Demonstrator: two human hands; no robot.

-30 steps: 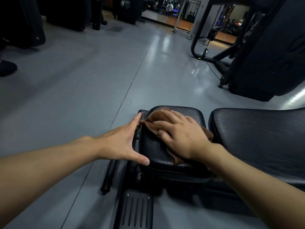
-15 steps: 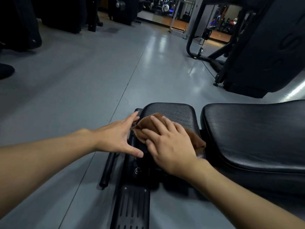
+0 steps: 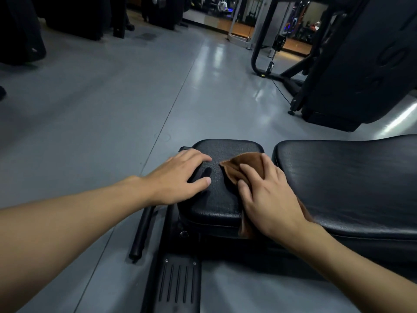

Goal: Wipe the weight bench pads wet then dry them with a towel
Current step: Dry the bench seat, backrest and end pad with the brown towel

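**While the small pad is being wiped**

Where my left hand [image 3: 180, 177] lies on the left edge of the small seat pad [image 3: 225, 147], its fingers are loose and spread, gripping nothing. To its right the brown cloth [image 3: 243, 166] covers the pad's right half, one end hanging over the near edge. My right hand [image 3: 270, 195] presses it flat with straight fingers, curled round nothing. Across a narrow gap lies the long back pad [image 3: 349, 181]. Both pads are black and grained, above a black bar [image 3: 142, 233] and a ribbed footplate [image 3: 178, 288]. The floor [image 3: 112, 109] is glossy grey, with dark machines far left and a large black machine [image 3: 361, 75] far right. Half a second earlier my left hand was against the pad's left side, and the cloth and right hand were nearer the pad's left end.
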